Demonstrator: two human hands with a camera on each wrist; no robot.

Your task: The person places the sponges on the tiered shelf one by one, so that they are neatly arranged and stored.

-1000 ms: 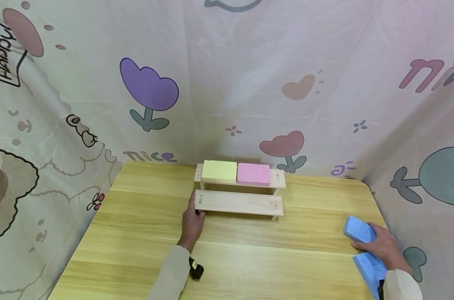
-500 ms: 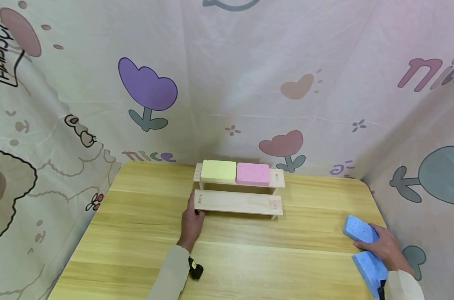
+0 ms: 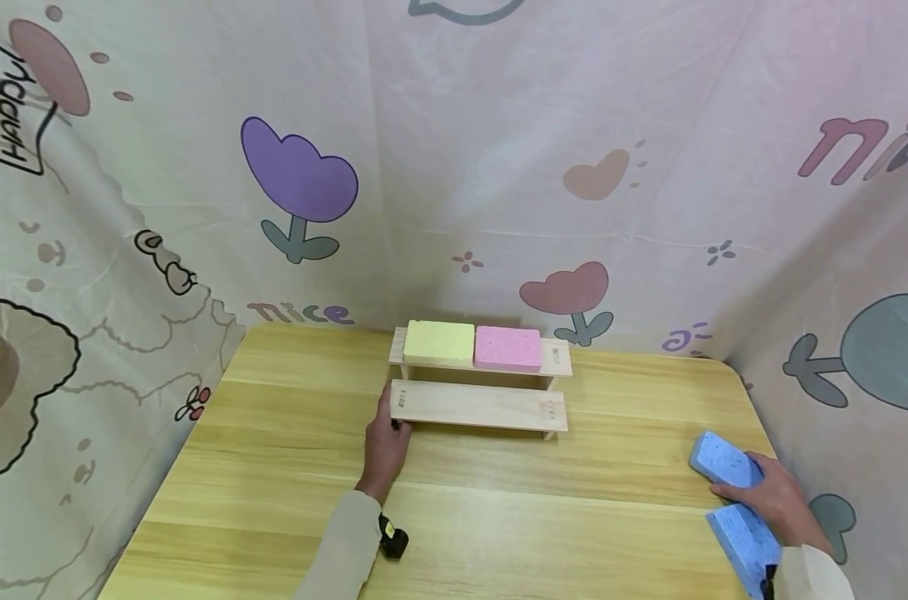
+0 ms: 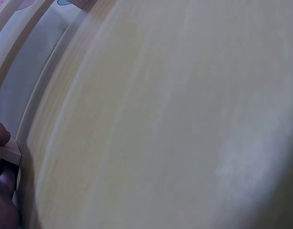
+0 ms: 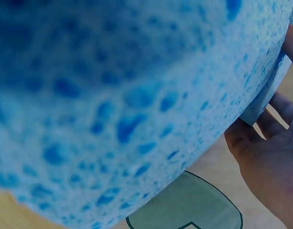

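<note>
At the left end of the front wooden stand (image 3: 478, 405), my left hand (image 3: 385, 446) grips the upright support. The left wrist view catches the thumb and fingers (image 4: 2, 193) around that support at its left edge. Over on the right side of the table, my right hand (image 3: 778, 496) holds a blue sponge (image 3: 724, 460) between thumb and fingers. A second blue sponge (image 3: 746, 542) lies just in front of it, partly under the wrist. That nearer sponge (image 5: 136, 114) fills most of the right wrist view, hiding much of the held one.
Behind the front stand is a slightly higher wooden stand (image 3: 557, 358) bearing a yellow sponge (image 3: 439, 342) and a pink sponge (image 3: 508, 348) side by side. A printed cloth (image 3: 454, 167) hangs along the back and sides of the wooden table (image 3: 274, 467).
My right hand has slid slightly to the right and toward me along the blue sponge, which has barely shifted. The left hand and the stands keep their places.
</note>
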